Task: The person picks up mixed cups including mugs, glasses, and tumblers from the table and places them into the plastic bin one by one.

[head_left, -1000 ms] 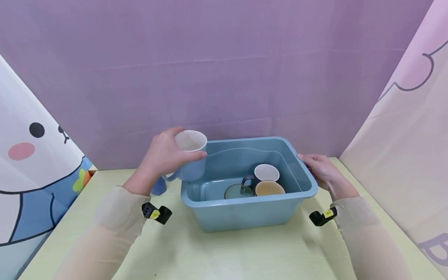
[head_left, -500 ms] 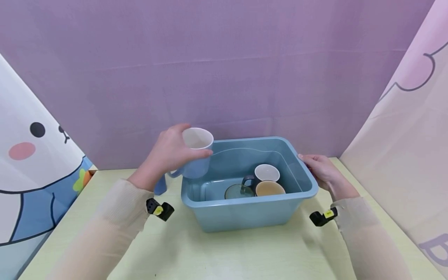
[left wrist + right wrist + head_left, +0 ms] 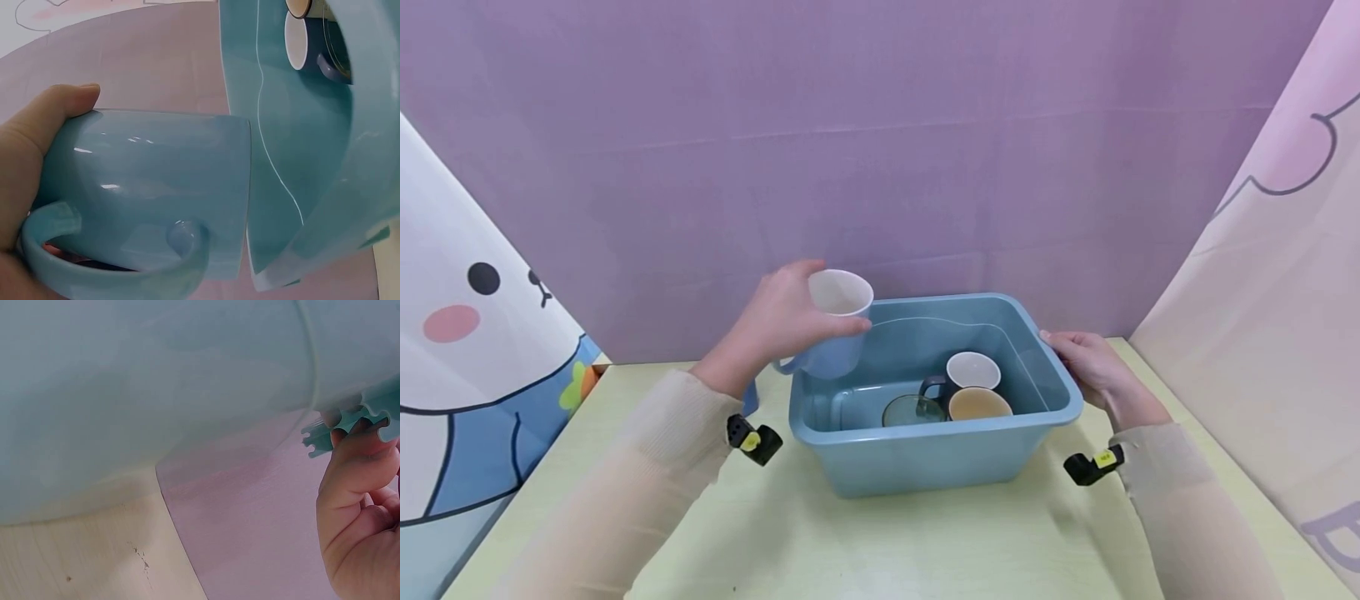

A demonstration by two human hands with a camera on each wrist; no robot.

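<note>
My left hand (image 3: 790,317) grips a light blue mug (image 3: 840,354) with a white inside near its top, thumb on the near side. Its handle (image 3: 119,275) points left, toward my wrist. The mug is held upright over the left end of a blue plastic basin (image 3: 917,458). My right hand (image 3: 1086,362) holds the basin's right rim, its fingers curled under the edge in the right wrist view. Inside the basin, toward the right, are a dark mug with a white inside (image 3: 972,371), a cup with a tan inside (image 3: 979,403) and a clear glass cup (image 3: 913,411).
A small blue object (image 3: 750,398) stands on the pale wooden table (image 3: 760,533) left of the basin, partly hidden by my left wrist. A purple cloth (image 3: 880,167) hangs behind. Printed cloths (image 3: 467,333) stand at both sides.
My left hand has carried the light blue mug to the right and slightly up, from the basin's left edge to over its left end. The right hand and the basin stay in place.
</note>
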